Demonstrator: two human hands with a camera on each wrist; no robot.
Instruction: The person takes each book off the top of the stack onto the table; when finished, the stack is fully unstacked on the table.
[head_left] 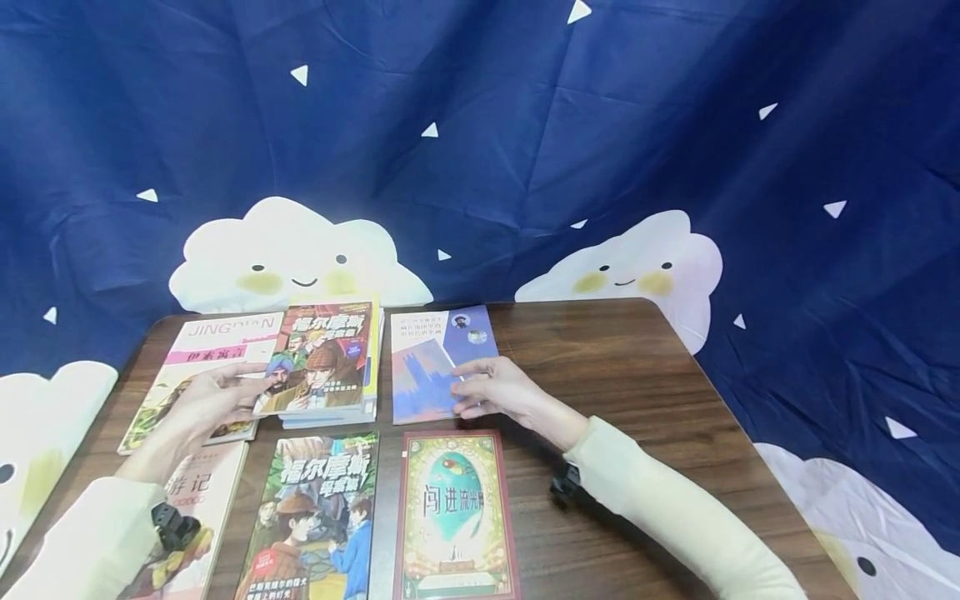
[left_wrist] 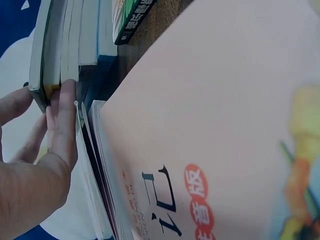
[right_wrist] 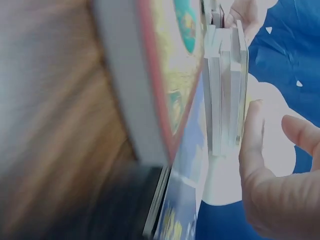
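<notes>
My left hand [head_left: 213, 400] grips the left edge of a detective-cover book [head_left: 318, 367], the top one of a stack of several books. In the left wrist view, the thumb is on the cover side of the stack [left_wrist: 70, 45] and the other fingers are at its lower edge. My right hand [head_left: 498, 390] reaches over the right side of a blue-and-white book [head_left: 420, 392] at the back of the table. In the right wrist view its fingers [right_wrist: 252, 145] are spread apart with nothing between them.
A white book with a pink band [head_left: 198, 346] lies at the back left, partly behind my left hand. Nearer are a pale pink book [head_left: 213, 483], another detective book [head_left: 315, 517] and a red-bordered book [head_left: 457, 517]. A blue cloud-patterned curtain [head_left: 480, 150] hangs behind the brown table [head_left: 600, 375].
</notes>
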